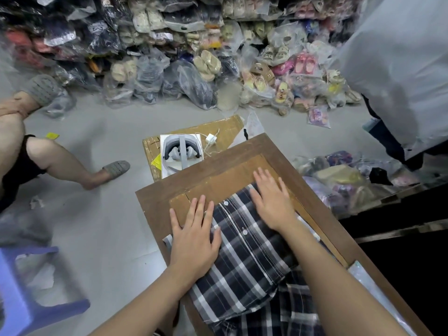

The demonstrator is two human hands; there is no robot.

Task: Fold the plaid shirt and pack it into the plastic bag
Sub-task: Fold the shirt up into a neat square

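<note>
Near view: a dark navy and white plaid shirt (244, 258) lies placket up on a tan cardboard sheet (232, 180), which rests on a brown wooden table (155, 207). The shirt's near part bunches over the table's near edge. Its left side is folded in to a straight edge just inside the table's left edge.

The left hand (194, 241) lies flat with its fingers spread. The palm presses the shirt's left edge and the fingertips reach onto bare cardboard. The right hand (271, 202) is also flat and spread. It presses the shirt's far right corner, and its fingertips lie past the cloth on the cardboard.

A clear plastic bag (363, 280) lies flat along the table's right edge, near the person, just beside the shirt. Bare cardboard and a band of bare wood remain between the shirt and the table's far edge and far corner.

Left of the table, open grey floor (97, 214) separates it from a purple plastic stool (21, 287) at the near left. Beyond the table's far left corner, a white box printed with a headset (180, 151) sits on a flattened brown carton (218, 132).

A seated person's bare leg (60, 161) and grey slipper (116, 167) occupy the left floor. A pile of bagged goods (344, 175) crowds the table's right side. A heap of bagged shoes (218, 57) fills the back wall, and a large translucent white bag (400, 57) hangs at the far right.
</note>
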